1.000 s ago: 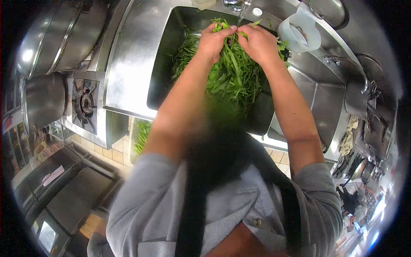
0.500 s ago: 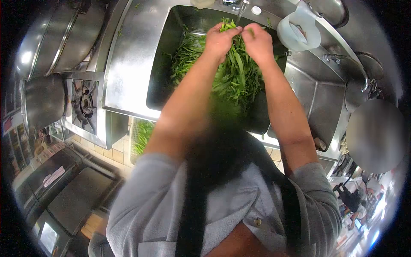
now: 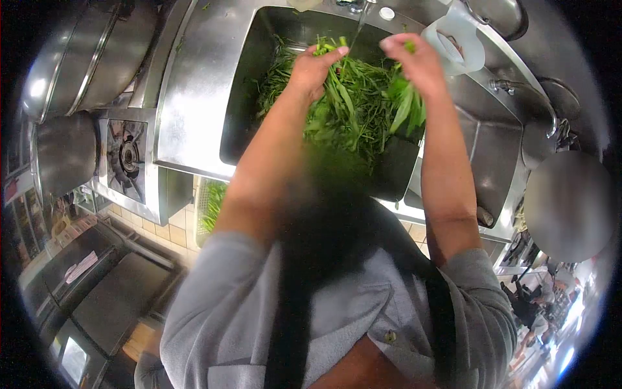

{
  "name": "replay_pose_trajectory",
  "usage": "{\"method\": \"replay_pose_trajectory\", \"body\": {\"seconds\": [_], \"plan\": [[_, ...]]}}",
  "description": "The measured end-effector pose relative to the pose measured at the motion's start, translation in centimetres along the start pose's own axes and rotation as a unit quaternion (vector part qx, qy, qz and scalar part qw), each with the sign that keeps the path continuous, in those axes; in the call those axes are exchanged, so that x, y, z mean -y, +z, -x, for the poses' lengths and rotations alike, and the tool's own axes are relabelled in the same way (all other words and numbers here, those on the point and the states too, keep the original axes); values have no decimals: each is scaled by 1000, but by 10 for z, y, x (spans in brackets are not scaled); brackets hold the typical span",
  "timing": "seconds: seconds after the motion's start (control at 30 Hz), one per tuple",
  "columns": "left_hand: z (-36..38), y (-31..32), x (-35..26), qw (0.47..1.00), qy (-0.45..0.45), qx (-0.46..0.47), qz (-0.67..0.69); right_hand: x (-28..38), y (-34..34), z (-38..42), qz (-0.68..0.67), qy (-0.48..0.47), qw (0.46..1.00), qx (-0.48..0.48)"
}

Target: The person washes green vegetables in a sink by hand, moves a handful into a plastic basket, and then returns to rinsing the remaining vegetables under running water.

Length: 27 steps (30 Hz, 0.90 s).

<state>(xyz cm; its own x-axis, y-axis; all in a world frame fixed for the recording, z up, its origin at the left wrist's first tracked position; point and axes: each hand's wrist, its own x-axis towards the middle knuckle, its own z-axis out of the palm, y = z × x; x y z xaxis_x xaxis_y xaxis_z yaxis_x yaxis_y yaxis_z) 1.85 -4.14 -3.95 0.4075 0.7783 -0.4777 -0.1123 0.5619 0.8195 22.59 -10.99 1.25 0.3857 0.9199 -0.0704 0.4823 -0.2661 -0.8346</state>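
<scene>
My left hand (image 3: 311,71) is closed around the stem ends of a bunch of long, narrow leafy greens (image 3: 350,107), which looks like water spinach. Its leaves hang down over a heap of the same greens in the dark metal sink (image 3: 243,133). To the right, my right hand (image 3: 420,68) pinches a smaller sprig (image 3: 406,110), whose leaves dangle near the sink's right wall. That hand is slightly blurred. A faucet (image 3: 364,18) at the back points between the two hands.
Beside the right hand stands a translucent plastic pitcher (image 3: 472,48). A second sink basin (image 3: 483,139) lies to the right, a steel counter (image 3: 194,117) to the left. Below the counter is a basket of greens (image 3: 212,204). A gas burner (image 3: 129,154) sits farther left.
My hands were together at the bunch and are now apart. The right moved right with a sprig pulled away; the left shifted slightly left, keeping the bunch.
</scene>
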Motion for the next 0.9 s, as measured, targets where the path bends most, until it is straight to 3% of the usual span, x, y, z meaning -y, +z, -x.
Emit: {"method": "replay_pose_trajectory", "body": {"seconds": [0.07, 0.13, 0.17, 0.2, 0.27, 0.3, 0.43, 0.53, 0.6, 0.67, 0.73, 0.8, 0.9], "plan": [[15, 11, -7, 998, -28, -39, -37, -14, 28, 4, 24, -97, 992, 73], [3, 8, 1, 996, 4, 73, 59, -40, 46, -8, 34, -96, 986, 133], [6, 10, -1, 993, 5, 69, 91, -27, 43, -4, 43, -15, 988, 146], [9, 8, -4, 994, 6, 66, 91, -30, 43, -6, 42, -17, 988, 148], [15, 3, -10, 995, -6, 67, 72, -44, 33, -13, 128, -48, 991, -5], [13, -3, -2, 985, 101, 102, 95, -45, 26, -16, 128, -20, 991, -26], [20, 0, -9, 999, 32, 3, 39, -27, 15, -8, 141, -36, 985, -89], [-2, -2, 10, 996, 0, 34, 79, 1, 30, 6, 99, -77, 991, 42], [8, 10, -1, 989, 5, 115, 94, 3, 45, 9, 81, -66, 990, 97], [-2, 10, 7, 997, 13, 65, 50, -8, 53, 3, 94, -85, 989, 81], [-10, 5, 15, 993, 11, 65, 100, -9, 52, -1, -82, 70, 994, 34], [5, 0, 5, 994, 18, 66, 88, -9, 42, -9, -275, 69, 959, 22], [6, -18, 5, 995, 26, 58, 82, -5, 23, -22, -326, 58, 944, 9]]}}
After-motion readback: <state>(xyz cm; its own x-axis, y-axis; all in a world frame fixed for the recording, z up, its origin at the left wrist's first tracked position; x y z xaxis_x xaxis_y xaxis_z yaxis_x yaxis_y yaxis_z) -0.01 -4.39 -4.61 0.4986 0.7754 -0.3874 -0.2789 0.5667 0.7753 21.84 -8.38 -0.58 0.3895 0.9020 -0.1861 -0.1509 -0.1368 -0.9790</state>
